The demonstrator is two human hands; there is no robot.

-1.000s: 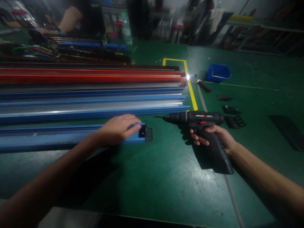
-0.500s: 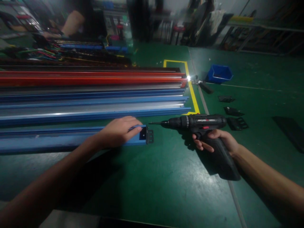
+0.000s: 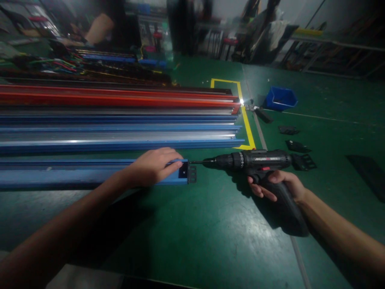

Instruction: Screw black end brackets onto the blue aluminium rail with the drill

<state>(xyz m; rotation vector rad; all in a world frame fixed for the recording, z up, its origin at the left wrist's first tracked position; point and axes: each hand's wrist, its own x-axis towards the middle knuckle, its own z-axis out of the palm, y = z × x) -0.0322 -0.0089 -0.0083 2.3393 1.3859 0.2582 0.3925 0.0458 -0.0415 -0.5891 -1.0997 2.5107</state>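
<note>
My left hand [image 3: 158,165] is wrapped over the end of a blue metal profile [image 3: 75,172], thumb on its upper side and fingers along the far edge. A black end cap [image 3: 192,174] with cut-out slots sits against that end. In my right hand [image 3: 278,184] is a black cordless drill [image 3: 264,160], lying sideways with its long bit [image 3: 197,162] pointing left. The tip meets the far corner of the end cap; whether it sits in a screw I cannot tell.
Beyond lie more blue profiles [image 3: 120,142] and red ones [image 3: 120,96]. A blue bin [image 3: 281,98], a black-handled tool [image 3: 263,115] and several loose black end caps [image 3: 297,146] are at the right. Across the table a person's forearm [image 3: 100,29] shows near coloured wires [image 3: 64,64].
The drill has come nearer the profile, its bit now reaching the end cap. My left hand keeps its hold. The whole view has shifted slightly.
</note>
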